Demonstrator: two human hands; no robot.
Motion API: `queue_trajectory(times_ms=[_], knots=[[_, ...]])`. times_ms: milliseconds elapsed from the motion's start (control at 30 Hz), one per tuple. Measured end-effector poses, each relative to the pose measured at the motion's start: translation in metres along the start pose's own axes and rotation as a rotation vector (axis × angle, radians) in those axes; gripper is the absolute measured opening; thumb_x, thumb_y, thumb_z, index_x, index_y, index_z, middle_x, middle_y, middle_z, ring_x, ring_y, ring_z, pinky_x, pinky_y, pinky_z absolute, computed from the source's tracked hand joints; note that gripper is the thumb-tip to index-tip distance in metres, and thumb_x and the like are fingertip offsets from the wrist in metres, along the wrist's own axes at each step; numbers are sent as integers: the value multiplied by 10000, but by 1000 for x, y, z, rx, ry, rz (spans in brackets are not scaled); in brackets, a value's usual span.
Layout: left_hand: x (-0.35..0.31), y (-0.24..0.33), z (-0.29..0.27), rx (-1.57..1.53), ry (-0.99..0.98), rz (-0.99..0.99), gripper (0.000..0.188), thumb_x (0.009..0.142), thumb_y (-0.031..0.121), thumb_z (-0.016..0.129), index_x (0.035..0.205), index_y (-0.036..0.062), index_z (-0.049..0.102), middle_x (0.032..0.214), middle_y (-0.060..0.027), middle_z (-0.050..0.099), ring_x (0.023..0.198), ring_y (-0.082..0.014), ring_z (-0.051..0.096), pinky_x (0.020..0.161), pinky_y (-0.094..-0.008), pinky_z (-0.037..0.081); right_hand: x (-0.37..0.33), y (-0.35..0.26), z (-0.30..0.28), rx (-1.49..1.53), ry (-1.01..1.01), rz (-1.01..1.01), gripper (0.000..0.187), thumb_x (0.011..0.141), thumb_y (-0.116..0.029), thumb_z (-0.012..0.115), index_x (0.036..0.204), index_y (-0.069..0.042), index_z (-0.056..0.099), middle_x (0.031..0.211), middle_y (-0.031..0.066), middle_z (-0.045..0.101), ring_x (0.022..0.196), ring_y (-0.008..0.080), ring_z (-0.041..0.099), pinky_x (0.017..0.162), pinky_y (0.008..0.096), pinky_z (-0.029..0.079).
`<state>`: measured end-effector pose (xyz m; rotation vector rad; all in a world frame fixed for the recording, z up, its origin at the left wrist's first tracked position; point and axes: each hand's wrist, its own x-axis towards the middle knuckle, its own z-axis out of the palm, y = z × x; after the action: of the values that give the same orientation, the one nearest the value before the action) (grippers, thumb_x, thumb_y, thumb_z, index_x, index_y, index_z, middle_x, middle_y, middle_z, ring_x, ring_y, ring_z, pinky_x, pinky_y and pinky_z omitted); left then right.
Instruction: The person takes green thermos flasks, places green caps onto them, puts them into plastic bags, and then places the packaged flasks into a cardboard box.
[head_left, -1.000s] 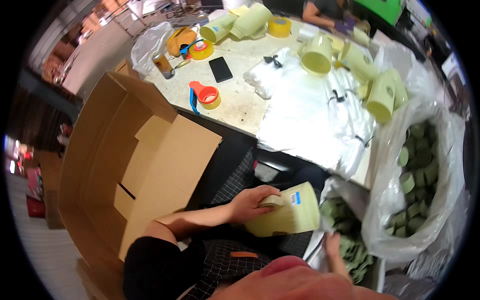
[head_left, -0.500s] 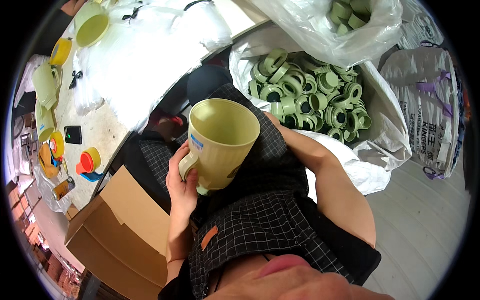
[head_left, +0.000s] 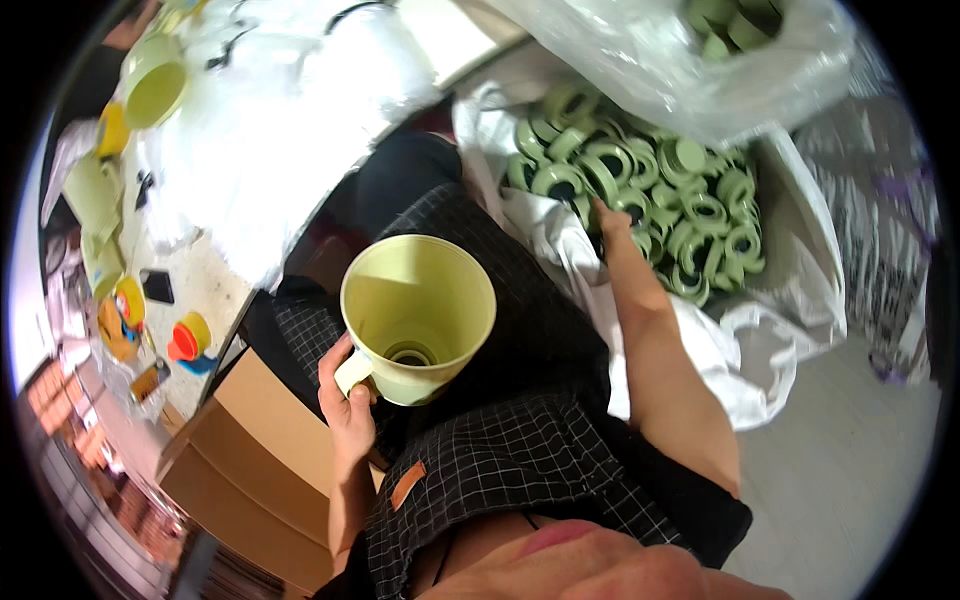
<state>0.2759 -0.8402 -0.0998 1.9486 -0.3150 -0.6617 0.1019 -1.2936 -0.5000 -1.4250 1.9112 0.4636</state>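
My left hand is closed round the handle of a pale green plastic pitcher in front of my apron. Its wide mouth is tipped up toward me, and a ringed round part shows at the bottom inside. My right hand reaches into a white woven sack at the right. It touches the near left side of a heap of green ring-shaped lids, several with dark centres. Its fingers are partly hidden among the lids and blurred, so their grip does not show.
A clear plastic bag with green parts hangs over the sack's far side. At the left, a table bears white plastic bags, more green pitchers, tape rolls and a phone. An open cardboard box stands below it.
My right hand has come from behind the pitcher into the sack of lids. The pitcher has moved slightly left and down, its mouth now tipped further toward me.
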Motion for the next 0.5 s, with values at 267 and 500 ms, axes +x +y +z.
queue_trajectory(times_ms=[267,500], knots=[[13,21,-8,19,-92,108,450,993,279,543,1365,34,475,1378,-211,543,1214,-296,566,1011,-365,438,-5,-11,51,40,38,-431,970,662,-570,760,1337,68,485,1226,311,606,1135,422,594,1019,439,432],[24,-31,-34,-690,440,-108,383,1068,364,362,1240,57,511,816,-32,576,473,-55,404,442,-208,335,-142,-63,-91,353,378,-880,759,797,-428,715,1370,-1,459,1327,256,526,1208,402,523,1031,457,401]])
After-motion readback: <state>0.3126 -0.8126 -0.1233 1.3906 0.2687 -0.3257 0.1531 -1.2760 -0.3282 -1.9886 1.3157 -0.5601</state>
